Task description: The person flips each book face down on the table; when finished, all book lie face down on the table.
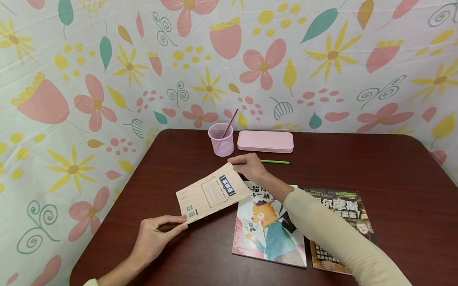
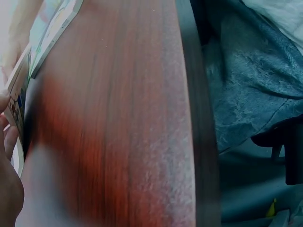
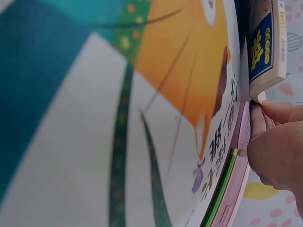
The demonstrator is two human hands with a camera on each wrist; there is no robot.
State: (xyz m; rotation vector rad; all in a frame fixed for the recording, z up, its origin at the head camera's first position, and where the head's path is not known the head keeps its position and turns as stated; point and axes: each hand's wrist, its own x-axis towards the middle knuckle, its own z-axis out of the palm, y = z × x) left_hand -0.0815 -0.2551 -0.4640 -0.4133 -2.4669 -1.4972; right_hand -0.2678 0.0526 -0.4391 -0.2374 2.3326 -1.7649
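Note:
A small tan book (image 1: 200,196) with a blue title label is tilted above the table's left half. My left hand (image 1: 155,237) pinches its lower left corner between thumb and fingers, near the barcode. At the upper right corner, my right hand (image 1: 251,167) grips the book too, its thumb and fingertips at the edge in the right wrist view. The book's right end overlaps a picture book (image 1: 268,234) with an orange cat on its cover. My right forearm crosses over that cat book and a dark book (image 1: 332,262) beside it, hiding parts of both.
Behind the books stands a pink mesh cup (image 1: 221,145) with a dark red pencil (image 1: 230,121) in it. To its right lies a pink pencil case (image 1: 265,141). A green pencil (image 1: 275,161) rests before the case. Floral cloth (image 1: 222,79) hangs behind the brown table (image 1: 400,222).

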